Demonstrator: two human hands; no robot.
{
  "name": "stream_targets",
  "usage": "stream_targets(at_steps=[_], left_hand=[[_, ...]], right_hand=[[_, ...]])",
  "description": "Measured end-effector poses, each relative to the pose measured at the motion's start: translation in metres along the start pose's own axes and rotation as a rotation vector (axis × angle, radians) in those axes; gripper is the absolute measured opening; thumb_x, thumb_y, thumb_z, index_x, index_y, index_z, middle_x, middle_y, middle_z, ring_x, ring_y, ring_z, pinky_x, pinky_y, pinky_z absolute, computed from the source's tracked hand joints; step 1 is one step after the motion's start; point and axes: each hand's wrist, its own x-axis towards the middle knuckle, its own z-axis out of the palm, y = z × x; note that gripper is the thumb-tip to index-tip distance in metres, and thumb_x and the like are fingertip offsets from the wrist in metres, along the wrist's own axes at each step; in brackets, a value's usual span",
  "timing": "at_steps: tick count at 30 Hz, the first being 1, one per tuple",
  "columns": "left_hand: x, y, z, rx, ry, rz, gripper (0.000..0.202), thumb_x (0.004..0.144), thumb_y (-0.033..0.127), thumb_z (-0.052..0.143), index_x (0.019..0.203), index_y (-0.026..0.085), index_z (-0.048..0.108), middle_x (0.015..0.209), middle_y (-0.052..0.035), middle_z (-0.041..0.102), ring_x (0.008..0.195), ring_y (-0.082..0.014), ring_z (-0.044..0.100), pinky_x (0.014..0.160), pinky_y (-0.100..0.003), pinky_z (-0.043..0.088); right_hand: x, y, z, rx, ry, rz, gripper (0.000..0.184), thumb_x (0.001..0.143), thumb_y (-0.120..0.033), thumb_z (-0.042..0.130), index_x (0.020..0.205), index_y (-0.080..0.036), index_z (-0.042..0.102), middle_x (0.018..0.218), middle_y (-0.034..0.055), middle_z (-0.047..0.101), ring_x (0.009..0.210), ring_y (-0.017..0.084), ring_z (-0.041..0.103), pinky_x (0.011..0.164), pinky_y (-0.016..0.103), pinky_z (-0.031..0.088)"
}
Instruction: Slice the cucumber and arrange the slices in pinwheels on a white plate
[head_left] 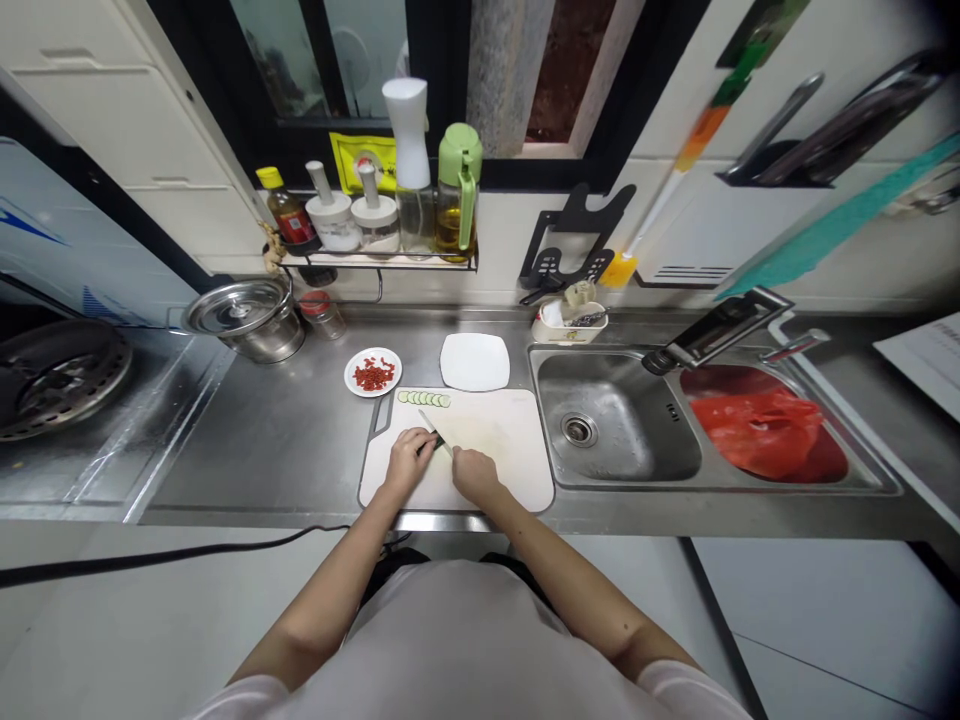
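Note:
On the white cutting board (517,450), my right hand (475,474) is closed around the handle of a knife (429,421). Its blade points away and to the left, passing close by the fingers of my left hand (409,458). That hand is curled over a dark green piece of cucumber (439,441), pressing it on the board; most of the piece is hidden by fingers and blade. Near the board's far left corner lies a row of overlapping pale green cucumber slices (424,399).
Behind the board stand a white plate of chopped red pieces (373,374) and a bare white plate (475,361). A double sink (626,420) with a red plastic bag (757,430) is at right. A lidded steel pot (255,322) stands left, below a condiment shelf (375,261).

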Motion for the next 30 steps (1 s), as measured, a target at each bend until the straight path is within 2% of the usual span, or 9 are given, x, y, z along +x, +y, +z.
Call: stream_targets(at_steps=[5,13,20,30], left_hand=[[-0.001,-0.001,0.0,0.005,-0.002,0.007,0.017,0.088,0.022,0.054,0.092,0.021,0.07,0.092,-0.0053,0.067,0.091,-0.0171,0.06,0.083,-0.032,0.049],[-0.002,-0.005,0.003,0.009,0.01,0.019,0.017,0.088,0.023,0.054,0.093,0.022,0.07,0.091,-0.0054,0.067,0.09,-0.0175,0.06,0.083,-0.033,0.049],[-0.001,-0.004,0.002,0.007,0.001,0.008,0.017,0.088,0.022,0.054,0.093,0.021,0.07,0.091,-0.0055,0.067,0.09,-0.0173,0.059,0.082,-0.033,0.049],[-0.001,-0.002,0.002,-0.013,0.015,0.001,0.016,0.088,0.023,0.054,0.092,0.02,0.07,0.094,-0.0059,0.067,0.091,-0.0173,0.059,0.083,-0.033,0.049]], right_hand=[[0.007,-0.008,-0.008,0.016,-0.016,0.025,0.031,0.09,-0.011,0.034,0.113,-0.014,0.054,0.1,0.0138,0.068,0.096,0.021,0.064,0.077,0.03,0.045],[0.003,-0.012,-0.012,0.021,-0.015,0.038,0.03,0.091,-0.014,0.034,0.112,-0.013,0.054,0.1,0.0149,0.067,0.096,0.022,0.064,0.077,0.031,0.046],[-0.011,-0.001,-0.004,-0.002,-0.026,0.037,0.028,0.089,-0.011,0.033,0.106,-0.013,0.056,0.095,0.0144,0.068,0.094,0.022,0.065,0.076,0.03,0.046],[-0.034,0.014,0.007,-0.029,-0.046,0.069,0.027,0.092,-0.017,0.033,0.107,-0.013,0.056,0.092,0.0144,0.068,0.092,0.024,0.065,0.073,0.034,0.046]])
